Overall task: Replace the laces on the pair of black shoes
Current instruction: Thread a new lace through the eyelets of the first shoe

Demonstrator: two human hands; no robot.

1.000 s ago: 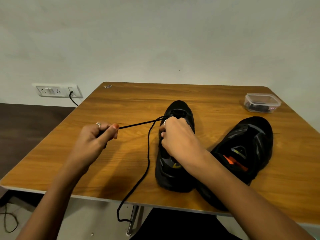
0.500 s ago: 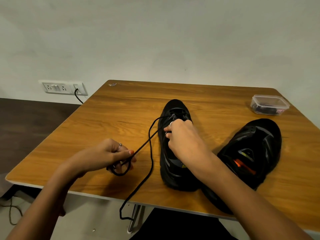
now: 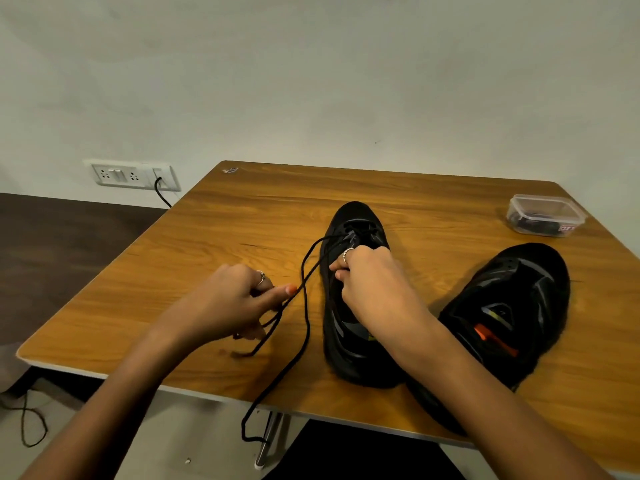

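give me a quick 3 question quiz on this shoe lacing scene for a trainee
1. True or false: the left hand holds part of the thin black lace beside the black shoe being laced.
2. Multiple choice: where is the clear plastic lidded container? A) on the floor B) at the far right of the wooden table C) inside a shoe
3. Fill in: the right hand rests on the ___ of the two shoes; the second black shoe with an orange mark is untouched.

Key: 1 true; 2 B; 3 left
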